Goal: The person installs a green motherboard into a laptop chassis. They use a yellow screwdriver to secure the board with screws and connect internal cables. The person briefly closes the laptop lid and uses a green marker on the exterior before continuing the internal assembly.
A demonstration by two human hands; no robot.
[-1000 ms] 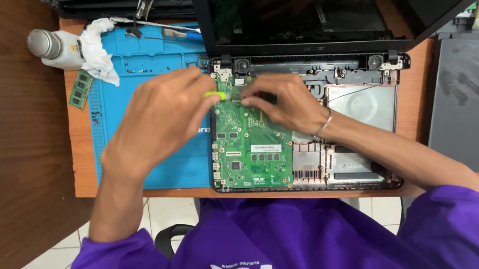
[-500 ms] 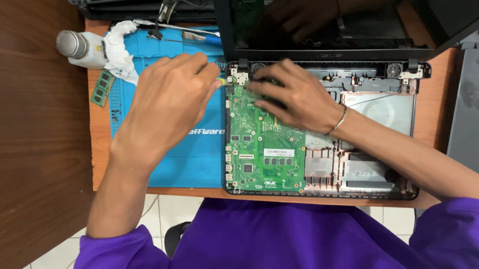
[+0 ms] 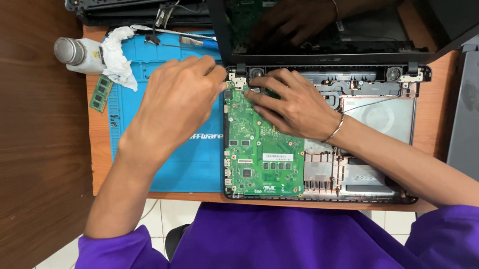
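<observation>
Two hands are set on an opened laptop's green motherboard [image 3: 263,153].
The left hand [image 3: 178,102] is pinched at the board's top-left corner, contents unseen; the right hand [image 3: 290,104] is pressed flat, fingers apart, beside it.

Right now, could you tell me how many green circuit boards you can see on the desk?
2. A large board sits in the opened laptop base under both hands; a small narrow stick lies on the desk beside the blue mat. Others may be hidden.
</observation>
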